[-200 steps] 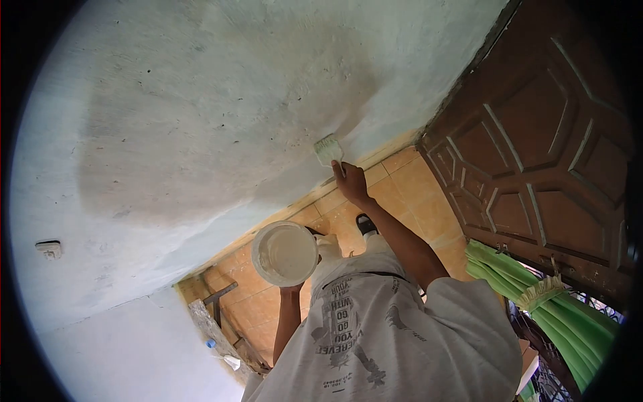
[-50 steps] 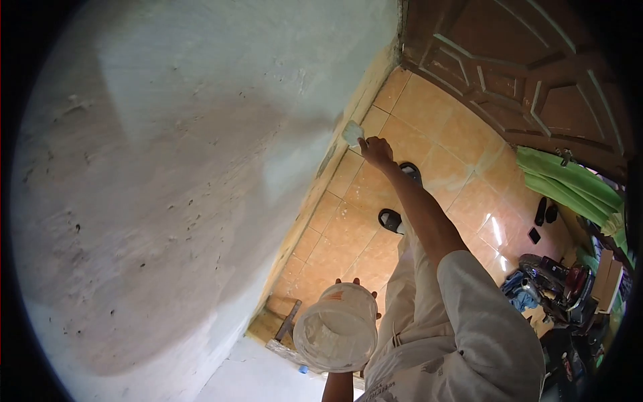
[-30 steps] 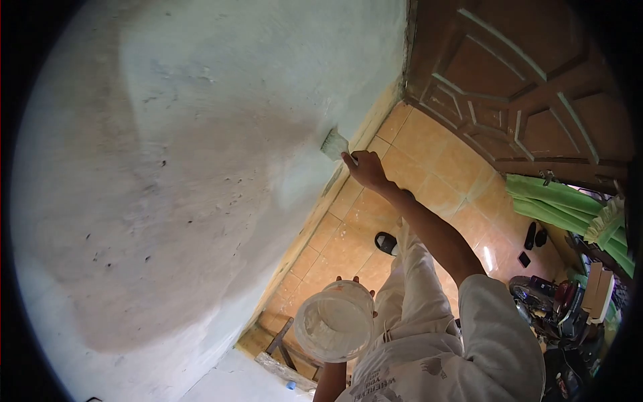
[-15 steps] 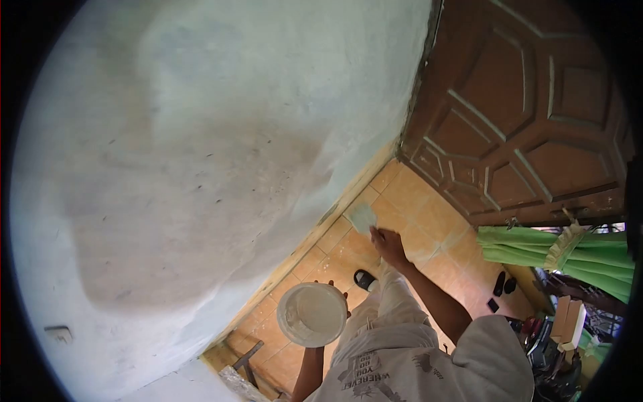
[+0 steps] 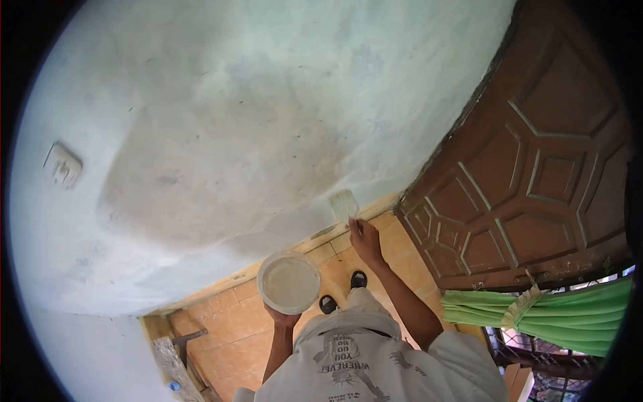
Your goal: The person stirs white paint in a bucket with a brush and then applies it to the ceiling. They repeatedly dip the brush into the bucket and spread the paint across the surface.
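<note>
A round white tub (image 5: 289,283) with pale paste or liquid inside rests in my left hand (image 5: 282,315), whose fingers hold it from below and the side. My right hand (image 5: 365,240) is closed around the handle of a flat, wide, pale green tool (image 5: 343,204). That tool is held up close to the lower part of the wall (image 5: 248,154), just above the baseboard; whether it touches the wall I cannot tell. Brownish, uneven patches cover the middle of the whitish wall.
A brown panelled door (image 5: 536,154) stands at the right, with a green curtain (image 5: 542,318) below it. Orange tiles (image 5: 234,328) cover the floor. A white switch plate (image 5: 63,165) is on the wall at the left. A wooden piece (image 5: 171,368) lies at the lower left.
The view has swung, bringing the switch plate fully into sight. My right hand has raised the tool from over the floor to near the wall. The tub stays in my left hand.
</note>
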The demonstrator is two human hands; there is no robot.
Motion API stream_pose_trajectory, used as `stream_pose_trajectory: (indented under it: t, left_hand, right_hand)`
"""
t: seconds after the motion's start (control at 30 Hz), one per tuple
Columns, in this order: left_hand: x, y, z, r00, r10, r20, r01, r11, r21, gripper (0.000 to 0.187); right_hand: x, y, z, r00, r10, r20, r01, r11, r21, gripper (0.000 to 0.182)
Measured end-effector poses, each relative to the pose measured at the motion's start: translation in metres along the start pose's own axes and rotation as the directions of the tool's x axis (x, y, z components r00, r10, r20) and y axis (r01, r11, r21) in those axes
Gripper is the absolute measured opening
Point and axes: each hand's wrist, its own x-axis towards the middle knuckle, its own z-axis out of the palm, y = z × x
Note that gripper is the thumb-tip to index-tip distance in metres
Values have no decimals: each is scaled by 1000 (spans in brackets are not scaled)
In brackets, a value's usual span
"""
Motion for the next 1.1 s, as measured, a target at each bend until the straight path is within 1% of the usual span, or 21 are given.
stream_pose_trajectory:
  t: [0.07,0.13,0.23,0.33,0.43,0.47,0.53,0.57,0.67,0.77,0.83,0.87,0.93,1.1]
  left_hand:
    - [-6,5,4,999,25,21,-25,1000,9,72]
    - [-12,12,12,998,52,43,-53,999,8,69]
    - [-23,20,14,995,93,30,-93,996,-10,69]
    - [-29,25,12,991,128,37,-128,992,-12,69]
    - [-35,31,7,989,146,36,-146,989,-7,69]
    - [-36,33,5,988,151,34,-151,989,-7,69]
    - [-36,35,-1,983,173,-53,-178,979,-101,71]
    - [-36,36,-4,979,181,-96,-194,970,-146,72]
    - [-39,41,-6,987,162,-11,-161,986,52,70]
    - [-37,41,-4,989,142,-37,-140,989,56,70]
    - [-35,41,2,992,122,-25,-121,992,42,70]
    - [-35,40,2,993,113,-21,-112,993,33,70]
    - [-29,40,0,995,102,-12,-102,994,43,70]
    - [-20,37,0,998,65,16,-66,997,42,71]
  right_hand:
    - [21,-45,7,995,-92,-31,94,991,91,45]
    - [37,-87,11,991,-125,-48,131,977,170,46]
    - [49,-132,23,973,-206,-103,227,935,271,46]
    - [55,-145,40,984,-162,-68,176,934,312,46]
    - [60,-120,62,994,-104,-12,102,936,338,48]
    - [65,-103,70,995,-98,-5,95,952,292,48]
    - [68,-73,82,997,-82,6,79,976,202,49]
    - [66,-62,83,998,-26,59,15,982,188,50]
    - [64,-21,91,992,63,109,-77,989,127,51]
    - [62,10,95,981,147,125,-153,987,44,51]
    - [61,2,92,975,180,127,-189,980,63,50]
    - [59,-7,89,972,198,130,-208,976,70,50]
    - [65,-33,82,982,144,124,-161,977,137,48]
    - [59,-142,37,998,-11,64,-5,970,244,47]
